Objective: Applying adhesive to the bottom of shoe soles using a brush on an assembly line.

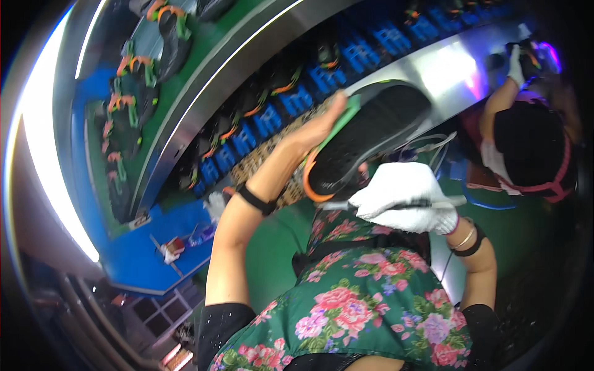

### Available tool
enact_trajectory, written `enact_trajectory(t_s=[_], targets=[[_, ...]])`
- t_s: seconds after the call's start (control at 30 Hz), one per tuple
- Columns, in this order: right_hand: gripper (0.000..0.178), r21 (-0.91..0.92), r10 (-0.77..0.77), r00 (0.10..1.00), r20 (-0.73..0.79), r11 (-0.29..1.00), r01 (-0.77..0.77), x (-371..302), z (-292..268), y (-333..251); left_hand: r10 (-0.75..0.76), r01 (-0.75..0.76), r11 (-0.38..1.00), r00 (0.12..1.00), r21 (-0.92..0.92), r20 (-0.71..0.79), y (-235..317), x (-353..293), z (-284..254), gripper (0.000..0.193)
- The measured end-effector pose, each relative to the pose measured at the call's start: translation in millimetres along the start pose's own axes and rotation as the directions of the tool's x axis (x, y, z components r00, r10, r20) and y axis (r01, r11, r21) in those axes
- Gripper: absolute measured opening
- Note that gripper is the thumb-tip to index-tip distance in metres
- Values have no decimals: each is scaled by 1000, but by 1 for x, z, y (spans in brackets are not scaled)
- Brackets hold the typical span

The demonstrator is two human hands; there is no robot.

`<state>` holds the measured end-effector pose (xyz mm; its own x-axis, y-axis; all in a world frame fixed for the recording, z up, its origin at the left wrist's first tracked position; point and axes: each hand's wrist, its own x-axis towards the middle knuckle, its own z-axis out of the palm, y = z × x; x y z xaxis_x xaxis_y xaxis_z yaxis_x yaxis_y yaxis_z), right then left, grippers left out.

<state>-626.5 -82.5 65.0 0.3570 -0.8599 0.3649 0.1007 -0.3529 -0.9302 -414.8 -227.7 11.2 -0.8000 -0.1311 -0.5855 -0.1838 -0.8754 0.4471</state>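
Observation:
My bare left hand (318, 127) is closed on the side of a black sandal (377, 127), with green at that edge and orange round its near end. The sandal is tilted, its broad black face turned up. In a white knitted glove, my right hand (405, 198) is closed just beside the sandal's near end. It grips a thin stick-like tool (456, 201), whose grey end juts out past the wrist. The tool's other end is too unclear to name.
Beyond the sandal runs a metal-edged line (445, 74) with a row of blue holders (269, 123). More sandals (173, 43) sit on a green belt at the left. A co-worker (532, 142) sits at the right. A blue table (139, 260) stands at the lower left.

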Motion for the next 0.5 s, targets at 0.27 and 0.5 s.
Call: enact_trajectory(t_s=[0.27, 0.5], targets=[[21, 105, 217, 816, -536, 976, -190, -8, -6, -20, 257, -267, 858, 963, -439, -85, -53, -2, 26, 65], [22, -279, -25, 904, -427, 955, -105, -1, -24, -19, 483, -520, 820, 853, -240, -198, -78, 13, 22, 45]])
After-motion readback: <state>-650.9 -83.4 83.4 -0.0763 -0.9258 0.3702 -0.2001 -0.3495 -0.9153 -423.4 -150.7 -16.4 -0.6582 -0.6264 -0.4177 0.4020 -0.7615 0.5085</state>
